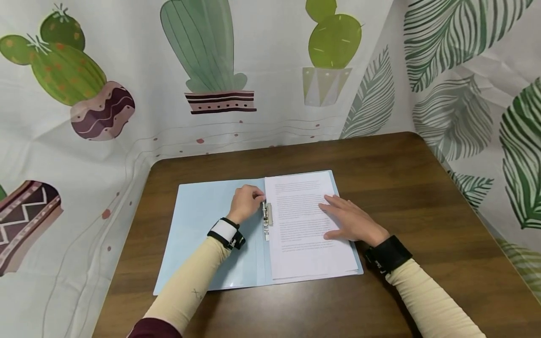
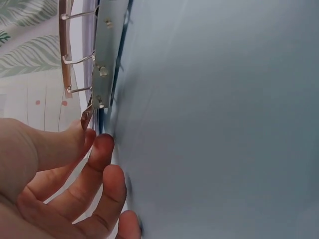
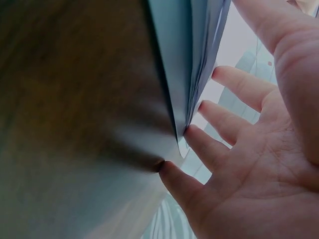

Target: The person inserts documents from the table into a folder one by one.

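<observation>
On the surface (image 1: 422, 188) lies an open pale-blue folder (image 1: 203, 234) with printed sheets (image 1: 304, 234); left hand (image 1: 245, 203) pinches its metal clip (image 1: 267, 217), right hand (image 1: 352, 220) rests flat, fingers spread, on the sheets.

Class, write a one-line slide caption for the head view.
Left hand pinches the metal clip of an open blue folder while the right hand rests flat on the papers.

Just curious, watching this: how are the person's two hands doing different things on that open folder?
The left hand has curled fingers pinching the end of the metal clip at the spine of the blue folder; the right hand lies flat, fingers spread, on the printed pages. The left hand sits at the fold, the right hand nearer the pages' outer edge. Both wear dark wristbands and beige sleeves.
</observation>
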